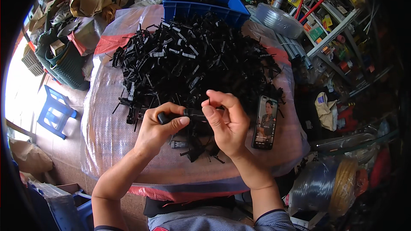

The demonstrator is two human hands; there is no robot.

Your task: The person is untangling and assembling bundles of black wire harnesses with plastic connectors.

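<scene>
My left hand (157,127) is closed round one end of a black plastic part (193,113), its thumb and forefinger gripping it. The part lies level between both hands, above the near edge of a big heap of similar black plastic parts (171,66). At its other end is my right hand (229,124), fingers curled over it. A thin dark piece (209,102) shows between the right thumb and forefinger; what exactly it is, I cannot tell. Below the hands lies a loose black part with a grey piece (179,144).
A phone (265,124) with a lit screen lies right of my hands on the sheet-covered table (109,145). A blue bin (244,16) stands behind the heap. A blue stool (55,112) is on the floor at left. Coiled clear tubing (278,19) and shelving sit at far right.
</scene>
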